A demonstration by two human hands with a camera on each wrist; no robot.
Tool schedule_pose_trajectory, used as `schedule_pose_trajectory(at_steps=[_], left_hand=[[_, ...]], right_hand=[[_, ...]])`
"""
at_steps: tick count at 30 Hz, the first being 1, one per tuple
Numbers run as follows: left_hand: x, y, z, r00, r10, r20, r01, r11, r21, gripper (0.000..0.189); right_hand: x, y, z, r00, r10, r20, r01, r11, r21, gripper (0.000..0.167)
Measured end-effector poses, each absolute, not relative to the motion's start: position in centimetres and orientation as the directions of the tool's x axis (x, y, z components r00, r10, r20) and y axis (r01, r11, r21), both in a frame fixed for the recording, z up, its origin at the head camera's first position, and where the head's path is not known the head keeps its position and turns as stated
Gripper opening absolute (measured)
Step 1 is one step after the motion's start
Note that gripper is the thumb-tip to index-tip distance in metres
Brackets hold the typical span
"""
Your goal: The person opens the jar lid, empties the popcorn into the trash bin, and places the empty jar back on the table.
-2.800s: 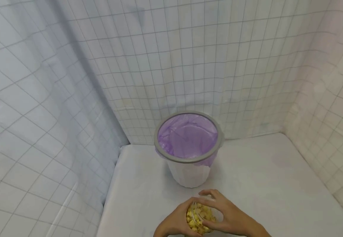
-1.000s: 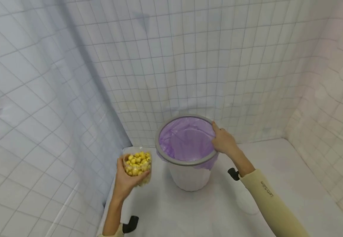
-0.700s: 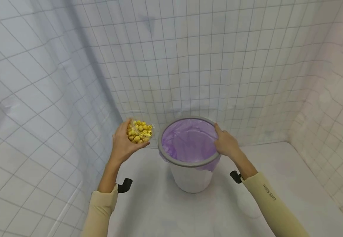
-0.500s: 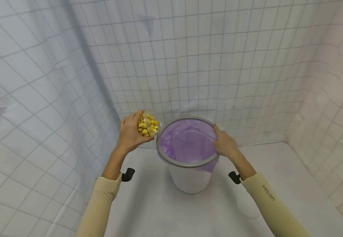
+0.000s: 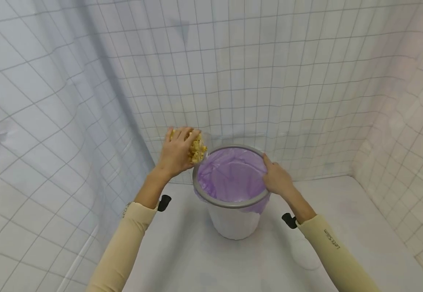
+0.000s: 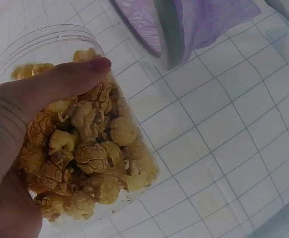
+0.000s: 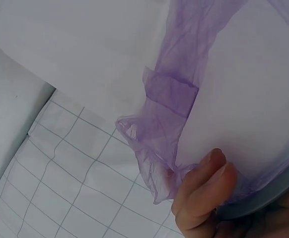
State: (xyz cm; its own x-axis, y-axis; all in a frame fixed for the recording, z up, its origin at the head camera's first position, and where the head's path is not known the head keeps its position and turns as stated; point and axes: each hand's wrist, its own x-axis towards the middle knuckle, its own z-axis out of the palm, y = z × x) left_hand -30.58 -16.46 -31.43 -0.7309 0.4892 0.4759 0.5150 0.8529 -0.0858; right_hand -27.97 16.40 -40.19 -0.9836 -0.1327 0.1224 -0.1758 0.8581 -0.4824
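My left hand [image 5: 176, 154] grips a clear plastic jar [image 5: 207, 140] of yellow popcorn [image 5: 196, 152], tilted rightward at the left rim of a white trash bin [image 5: 233, 223]. In the left wrist view, my thumb lies across the jar, which has no lid on its threaded mouth and is well filled with popcorn [image 6: 90, 156]. A purple bag [image 5: 237, 178] lines the bin, folded over its grey rim. My right hand [image 5: 278, 178] holds the right side of that rim; in the right wrist view its fingers [image 7: 204, 193] curl against the bag's outer fold.
A faint clear round lid [image 5: 306, 255] lies on the white table [image 5: 211, 267], below my right forearm. Grid-patterned white sheets [image 5: 251, 73] enclose the back and both sides. Black wrist mounts [image 5: 164, 202] stick out beside both sleeves.
Both hands were together on the jar at first. Since then the right hand has taken the bin's rim. The left hand has raised the jar, moved it right to the bin and tipped it.
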Motion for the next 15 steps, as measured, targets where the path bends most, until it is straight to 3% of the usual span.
schedule_pose_trajectory(at_steps=[15], left_hand=[[-31.4, -14.0, -31.3, -0.685, 0.587, 0.432, 0.529, 0.808, -0.258, 0.097]], right_hand=[[-28.0, 16.5, -40.3, -0.987, -0.119, 0.112, -0.159, 0.854, -0.496, 0.074]])
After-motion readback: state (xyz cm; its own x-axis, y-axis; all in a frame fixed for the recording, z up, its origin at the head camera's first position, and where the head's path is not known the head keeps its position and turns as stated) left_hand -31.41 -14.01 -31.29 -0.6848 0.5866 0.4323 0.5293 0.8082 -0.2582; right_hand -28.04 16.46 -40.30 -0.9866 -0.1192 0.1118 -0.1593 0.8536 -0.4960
